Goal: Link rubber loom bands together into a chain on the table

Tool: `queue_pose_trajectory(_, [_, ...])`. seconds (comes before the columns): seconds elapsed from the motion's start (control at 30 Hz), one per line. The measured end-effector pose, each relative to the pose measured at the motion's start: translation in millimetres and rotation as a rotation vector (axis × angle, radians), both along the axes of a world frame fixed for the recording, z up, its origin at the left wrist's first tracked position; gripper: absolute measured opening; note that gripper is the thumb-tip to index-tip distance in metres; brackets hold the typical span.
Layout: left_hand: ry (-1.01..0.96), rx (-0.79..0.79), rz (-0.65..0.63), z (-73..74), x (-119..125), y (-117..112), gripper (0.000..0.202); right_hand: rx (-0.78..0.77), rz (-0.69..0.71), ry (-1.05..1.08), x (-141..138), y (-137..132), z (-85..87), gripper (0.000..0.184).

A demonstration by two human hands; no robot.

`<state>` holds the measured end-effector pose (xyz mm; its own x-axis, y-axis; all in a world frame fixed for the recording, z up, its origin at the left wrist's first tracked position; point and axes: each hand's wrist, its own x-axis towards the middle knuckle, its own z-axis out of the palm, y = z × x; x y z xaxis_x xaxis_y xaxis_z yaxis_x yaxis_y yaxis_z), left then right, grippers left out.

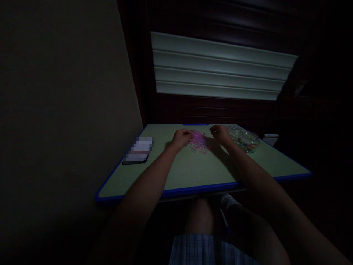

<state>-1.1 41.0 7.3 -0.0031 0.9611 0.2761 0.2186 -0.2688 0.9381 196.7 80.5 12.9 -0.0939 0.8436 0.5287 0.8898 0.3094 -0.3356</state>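
A loose heap of thin, pink and purple loops that look like small rubber bands (199,141) lies on the light tabletop (193,171). At the heap's left edge is my left hand (181,138), its thumb and fingers brought together in a pinch. My right hand (220,134) is held just right of the heap, fingers curled in and apart from the bands. What either hand holds, if anything, is too small and dark to make out. Close to my right hand stand two clear round containers; the nearer container (252,138) has many-coloured small pieces at its bottom, and the farther container (234,129) is partly hidden.
A phone-like flat object (138,150), its face blurred out, lies on the table's left side. Blue edging (198,189) runs round the table. A wall (68,92) rises at the left, and a slatted panel (220,70) is behind. My legs are under the table. Light is dim.
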Motion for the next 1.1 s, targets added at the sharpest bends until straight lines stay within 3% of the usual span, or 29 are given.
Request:
queue_pose_trajectory(0.13, [0.006, 0.003, -0.004, -0.5, -0.6, 1.3, 0.011, -0.048, 0.042, -0.061, -5.5, 4.3, -9.5, 0.031])
queue_pose_trajectory(0.4, [0.013, 0.007, 0.002, -2.0, -0.8, 2.1, 0.011, -0.037, 0.041, -0.243, -15.0, 0.1, -12.9, 0.031])
queue_pose_trajectory(0.73, [0.016, 0.031, 0.001, -3.4, -2.9, 2.9, 0.014, -0.079, 0.04, -0.349, -28.0, 12.2, -2.3, 0.032])
queue_pose_trajectory(0.93, [0.01, 0.018, 0.003, -0.7, -3.6, -0.2, 0.014, -0.2, -0.059, -0.426, -39.7, 17.1, -3.1, 0.031])
queue_pose_trajectory(1.1, [0.019, 0.027, 0.002, -1.6, -4.1, 0.3, 0.016, -0.198, -0.085, -0.451, -40.5, 16.7, -5.0, 0.029])
